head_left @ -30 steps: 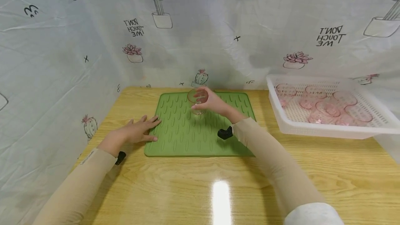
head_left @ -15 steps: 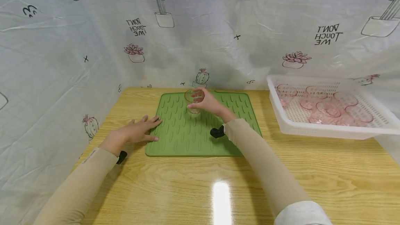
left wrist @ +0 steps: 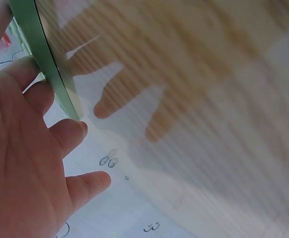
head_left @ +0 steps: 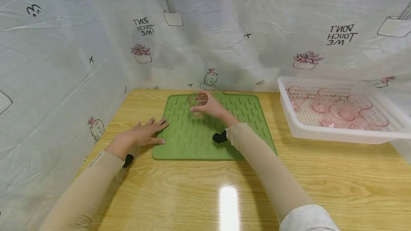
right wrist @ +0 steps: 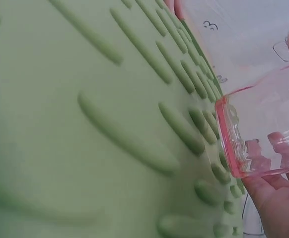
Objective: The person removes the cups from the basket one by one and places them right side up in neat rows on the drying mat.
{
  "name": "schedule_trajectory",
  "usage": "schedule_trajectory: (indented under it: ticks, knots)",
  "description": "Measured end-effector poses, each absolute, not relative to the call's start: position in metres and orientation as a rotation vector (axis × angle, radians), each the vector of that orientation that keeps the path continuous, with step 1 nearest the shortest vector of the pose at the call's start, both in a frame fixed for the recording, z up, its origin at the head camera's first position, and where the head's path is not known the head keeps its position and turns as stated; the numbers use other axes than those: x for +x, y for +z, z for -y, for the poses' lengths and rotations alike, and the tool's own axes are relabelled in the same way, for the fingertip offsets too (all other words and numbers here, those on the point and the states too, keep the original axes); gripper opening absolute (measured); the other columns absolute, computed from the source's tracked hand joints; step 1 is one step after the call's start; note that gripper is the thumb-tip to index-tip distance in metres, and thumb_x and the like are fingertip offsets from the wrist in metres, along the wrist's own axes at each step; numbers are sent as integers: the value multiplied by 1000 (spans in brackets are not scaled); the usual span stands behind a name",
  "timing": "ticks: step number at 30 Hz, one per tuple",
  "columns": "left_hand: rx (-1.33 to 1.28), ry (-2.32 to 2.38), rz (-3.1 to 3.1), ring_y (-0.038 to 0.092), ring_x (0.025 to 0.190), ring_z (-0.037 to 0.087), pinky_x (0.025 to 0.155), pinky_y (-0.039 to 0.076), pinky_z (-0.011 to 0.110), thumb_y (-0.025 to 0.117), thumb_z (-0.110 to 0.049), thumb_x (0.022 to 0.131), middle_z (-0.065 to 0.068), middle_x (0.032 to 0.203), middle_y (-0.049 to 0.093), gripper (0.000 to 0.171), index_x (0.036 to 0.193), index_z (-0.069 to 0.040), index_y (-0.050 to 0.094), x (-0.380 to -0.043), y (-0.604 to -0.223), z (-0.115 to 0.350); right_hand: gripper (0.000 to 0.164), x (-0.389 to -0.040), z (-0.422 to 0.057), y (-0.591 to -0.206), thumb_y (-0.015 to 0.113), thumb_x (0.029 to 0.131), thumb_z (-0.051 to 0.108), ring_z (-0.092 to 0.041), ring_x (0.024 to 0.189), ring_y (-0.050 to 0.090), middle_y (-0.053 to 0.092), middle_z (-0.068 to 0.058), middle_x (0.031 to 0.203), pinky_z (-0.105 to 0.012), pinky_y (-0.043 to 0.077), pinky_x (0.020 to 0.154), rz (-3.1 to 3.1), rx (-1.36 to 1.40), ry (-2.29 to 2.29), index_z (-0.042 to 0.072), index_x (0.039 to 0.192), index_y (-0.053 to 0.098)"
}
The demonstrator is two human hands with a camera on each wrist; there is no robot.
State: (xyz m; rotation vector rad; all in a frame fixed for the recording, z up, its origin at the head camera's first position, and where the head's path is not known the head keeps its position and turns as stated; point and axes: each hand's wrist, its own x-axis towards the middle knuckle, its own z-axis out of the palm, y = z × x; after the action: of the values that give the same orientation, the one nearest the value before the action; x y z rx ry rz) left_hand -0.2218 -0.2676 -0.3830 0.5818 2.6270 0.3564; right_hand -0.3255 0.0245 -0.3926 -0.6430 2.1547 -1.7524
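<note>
From the head we look forward and down over the glossy wood-grain table [head_left: 179,195] to the white printed plastic curtain [head_left: 266,6]. At each wrist we sit close, tilted, beside the left hand [left wrist: 28,163] and right hand [right wrist: 281,203]. All three views share the rectangular, ridged green rubbery mat [head_left: 187,142]; head and right wrist also share the transparent pink-tinted cup [right wrist: 263,119].

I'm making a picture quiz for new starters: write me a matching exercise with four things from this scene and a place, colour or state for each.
1. Right hand
2. Left hand
3. Mat
4. Basket

A. White, with perforated sides
B. Spread at the mat's left edge
C. Green, flat on the table
D. Holding a pink-rimmed glass

Pairs: 1-D, 2-B, 3-C, 4-A
</note>
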Motion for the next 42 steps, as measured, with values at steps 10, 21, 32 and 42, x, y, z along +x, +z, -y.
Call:
schedule_trajectory:
  ticks: [10,21,32,42]
  knots:
    - [562,357,-2621,-3,152,50,110,-4,80,61,-50,101,16,171,6,86,165,-10,21,-221,-384,266,78,-328,-17,-395,78,94,12,-37,134,47,44,-24,151,-49,43,109,-2164,-593,-1776,1,156,32]
    - [544,343,-2614,-4,152,50,109,-3,81,61,-50,101,16,171,5,86,165,-10,21,-222,-382,269,78,-337,-14,-395,78,94,12,-34,135,48,45,-21,152,-49,44,108,-2133,-644,-1710,5,157,32]
    - [549,368,-2608,-4,152,50,109,-5,80,62,-50,100,16,171,5,87,165,-10,20,-223,-379,266,78,-341,-18,-390,73,96,6,-37,138,44,40,-22,155,-49,42,111,-2058,-649,-1687,4,159,27]
    - [564,387,-2609,-3,152,51,109,-4,81,63,-48,100,16,171,6,86,165,-9,21,-222,-377,266,87,-338,-19,-390,76,95,7,-37,140,43,39,-21,157,-50,41,112,-2060,-604,-1720,4,160,19]
